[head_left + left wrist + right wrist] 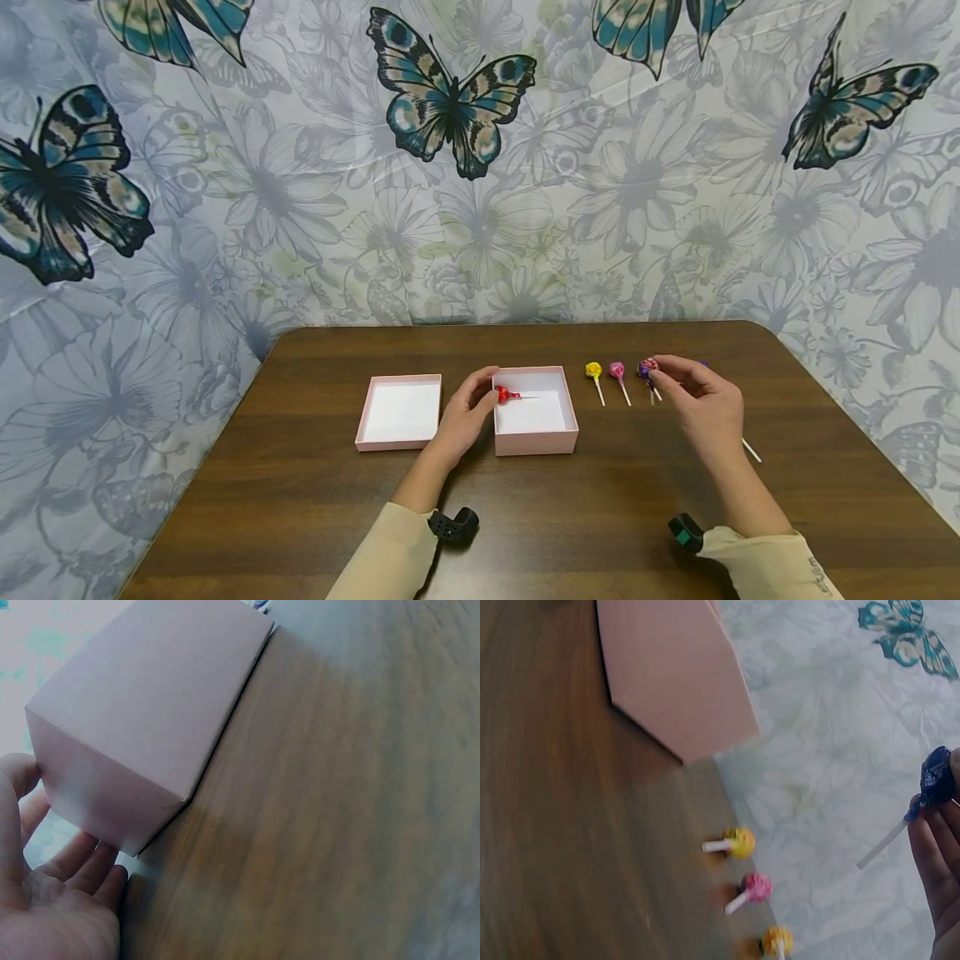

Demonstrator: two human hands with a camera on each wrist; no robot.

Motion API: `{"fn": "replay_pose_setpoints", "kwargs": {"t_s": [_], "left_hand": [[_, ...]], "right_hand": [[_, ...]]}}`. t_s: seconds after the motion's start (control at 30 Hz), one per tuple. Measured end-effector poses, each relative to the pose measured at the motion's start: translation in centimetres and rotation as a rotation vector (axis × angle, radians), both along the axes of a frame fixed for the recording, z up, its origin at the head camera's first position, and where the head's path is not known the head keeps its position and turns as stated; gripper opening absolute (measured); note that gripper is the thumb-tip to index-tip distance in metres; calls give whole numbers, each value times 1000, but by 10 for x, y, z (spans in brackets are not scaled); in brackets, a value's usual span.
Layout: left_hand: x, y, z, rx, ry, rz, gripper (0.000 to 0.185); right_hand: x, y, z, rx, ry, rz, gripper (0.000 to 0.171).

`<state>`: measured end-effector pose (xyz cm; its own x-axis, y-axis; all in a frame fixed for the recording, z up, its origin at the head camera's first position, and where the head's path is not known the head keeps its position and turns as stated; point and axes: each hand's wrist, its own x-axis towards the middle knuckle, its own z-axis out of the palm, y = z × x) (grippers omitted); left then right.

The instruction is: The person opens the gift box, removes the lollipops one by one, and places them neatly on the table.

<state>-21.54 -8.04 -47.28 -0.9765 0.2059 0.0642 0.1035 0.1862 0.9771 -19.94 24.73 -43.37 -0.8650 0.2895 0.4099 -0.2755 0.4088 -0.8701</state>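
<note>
While the right hand hovers over the row of lollipops on the brown table, its fingertips pinch a blue-wrapped lollipop by the head, the white stick pointing away from the palm, as the right wrist view shows. Left of it, a pink box stands open with a red lollipop lying inside against its left wall, the stick pointing right across the white floor. Its shallow pink lid lies upturned just beside it to the left, with nothing in it. Between the two rests the left hand, fingers relaxed and nearly straight, touching the box's left wall without gripping it. Right of the box, a yellow lollipop and a pink lollipop lie side by side on the wood, sticks pointing toward the person. Both forearms wear beige sleeves.
</note>
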Motion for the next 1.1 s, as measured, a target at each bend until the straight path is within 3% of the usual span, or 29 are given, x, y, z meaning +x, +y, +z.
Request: {"fn": "replay_pose_setpoints", "kwargs": {"t_s": [0.23,0.37,0.9,1.1], "left_hand": [[-16,1,-28,8,5,31,46],[-19,0,-36,22,19,45,44],[-19,1,-36,22,24,38,42],[-16,3,-29,17,6,51,44]], "right_hand": [[9,19,-7,28,-34,-73,24],[11,26,-13,45,-85,-110,28],[7,49,-46,268,-260,-217,33],[7,53,-51,364,-290,-213,35]]}}
